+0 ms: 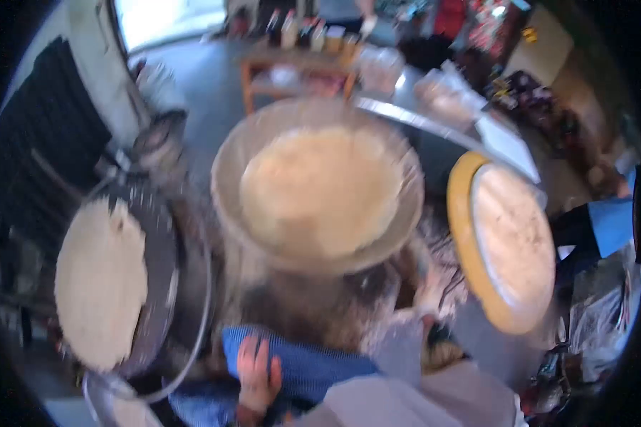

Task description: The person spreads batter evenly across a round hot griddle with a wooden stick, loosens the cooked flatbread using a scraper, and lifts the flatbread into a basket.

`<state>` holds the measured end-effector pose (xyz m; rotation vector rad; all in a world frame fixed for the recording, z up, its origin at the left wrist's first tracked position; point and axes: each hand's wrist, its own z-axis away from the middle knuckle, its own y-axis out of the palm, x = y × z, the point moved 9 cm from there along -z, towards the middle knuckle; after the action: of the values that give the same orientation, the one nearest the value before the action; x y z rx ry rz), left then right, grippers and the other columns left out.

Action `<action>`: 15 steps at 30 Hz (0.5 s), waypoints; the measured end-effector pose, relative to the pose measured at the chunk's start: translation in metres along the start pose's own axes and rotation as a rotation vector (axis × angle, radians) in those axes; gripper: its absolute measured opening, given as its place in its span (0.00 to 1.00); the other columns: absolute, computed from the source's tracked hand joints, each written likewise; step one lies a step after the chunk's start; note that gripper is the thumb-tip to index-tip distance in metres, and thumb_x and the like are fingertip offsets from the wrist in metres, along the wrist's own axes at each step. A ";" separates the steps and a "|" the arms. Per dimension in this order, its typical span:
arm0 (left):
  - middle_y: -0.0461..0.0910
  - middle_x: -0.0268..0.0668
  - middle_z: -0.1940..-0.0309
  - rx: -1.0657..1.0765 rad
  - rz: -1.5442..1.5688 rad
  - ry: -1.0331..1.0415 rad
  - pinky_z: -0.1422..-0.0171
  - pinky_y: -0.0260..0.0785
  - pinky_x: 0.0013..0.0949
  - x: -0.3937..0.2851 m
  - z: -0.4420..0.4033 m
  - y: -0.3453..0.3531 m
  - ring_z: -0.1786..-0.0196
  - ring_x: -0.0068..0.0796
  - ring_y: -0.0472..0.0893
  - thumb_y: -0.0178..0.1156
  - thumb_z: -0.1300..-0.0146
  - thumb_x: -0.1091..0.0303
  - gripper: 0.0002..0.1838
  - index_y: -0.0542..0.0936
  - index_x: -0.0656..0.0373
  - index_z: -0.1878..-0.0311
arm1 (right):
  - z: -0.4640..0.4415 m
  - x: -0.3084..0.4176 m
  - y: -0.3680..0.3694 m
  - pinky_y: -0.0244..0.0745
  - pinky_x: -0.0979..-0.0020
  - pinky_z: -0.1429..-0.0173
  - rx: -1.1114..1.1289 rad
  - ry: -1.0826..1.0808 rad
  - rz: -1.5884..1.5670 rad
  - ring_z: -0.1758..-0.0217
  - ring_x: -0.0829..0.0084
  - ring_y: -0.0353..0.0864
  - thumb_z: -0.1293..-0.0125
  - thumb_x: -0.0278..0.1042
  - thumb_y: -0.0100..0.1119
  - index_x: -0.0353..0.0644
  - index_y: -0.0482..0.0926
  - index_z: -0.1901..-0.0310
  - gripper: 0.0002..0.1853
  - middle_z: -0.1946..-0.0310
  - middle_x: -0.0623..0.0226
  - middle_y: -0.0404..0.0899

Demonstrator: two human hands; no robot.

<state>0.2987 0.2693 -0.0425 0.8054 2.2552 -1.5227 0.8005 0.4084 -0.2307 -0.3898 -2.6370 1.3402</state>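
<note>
My left hand (258,373) rests on blue patterned cloth (313,370) over a leg, its fingers a little apart and holding nothing. To its left, a pale round flatbread (100,285) lies on a dark griddle (160,277). A wide bowl (228,206) of pale yellowish batter or dough (320,188) stands in the centre. Below the bowl's right side is a blurred skin-toned shape, seemingly my right hand (427,285); its fingers and anything in them cannot be made out. A yellow-rimmed round board or tray (463,228) with a pale, brown-speckled surface is at the right.
A metal hoop (208,285) curves round the griddle's right side. Behind the bowl stands a low wooden table (299,58) with bottles and jars. Plastic bags (445,99) lie beyond a metallic edge. Part of a person in blue (609,224) shows at the far right.
</note>
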 end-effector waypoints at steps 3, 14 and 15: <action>0.66 0.59 0.38 0.088 -0.115 -0.016 0.31 0.55 0.64 -0.007 -0.022 -0.022 0.36 0.65 0.64 0.56 0.40 0.61 0.26 0.72 0.68 0.42 | -0.035 0.009 0.052 0.68 0.50 0.38 0.574 -0.001 -0.081 0.39 0.45 0.70 0.32 0.47 0.53 0.51 0.64 0.31 0.29 0.36 0.47 0.68; 0.61 0.53 0.31 -0.410 -0.820 -0.451 0.26 0.55 0.43 0.220 0.066 -0.242 0.29 0.50 0.63 0.52 0.29 0.69 0.26 0.62 0.64 0.30 | -0.078 0.238 -0.104 0.74 0.57 0.55 0.183 -0.454 -0.755 0.63 0.53 0.81 0.37 0.33 0.59 0.39 0.81 0.60 0.09 0.67 0.54 0.82; 0.63 0.54 0.32 -0.419 -0.901 -0.491 0.28 0.57 0.44 0.245 0.071 -0.249 0.30 0.50 0.64 0.55 0.31 0.71 0.27 0.62 0.62 0.30 | -0.088 0.278 -0.108 0.73 0.55 0.55 0.271 -0.519 -0.791 0.62 0.53 0.80 0.37 0.35 0.58 0.41 0.80 0.59 0.09 0.67 0.54 0.82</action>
<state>-0.0503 0.2032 -0.0146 -0.7258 2.4782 -1.2266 0.5406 0.4981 -0.0856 1.0486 -2.4174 1.5715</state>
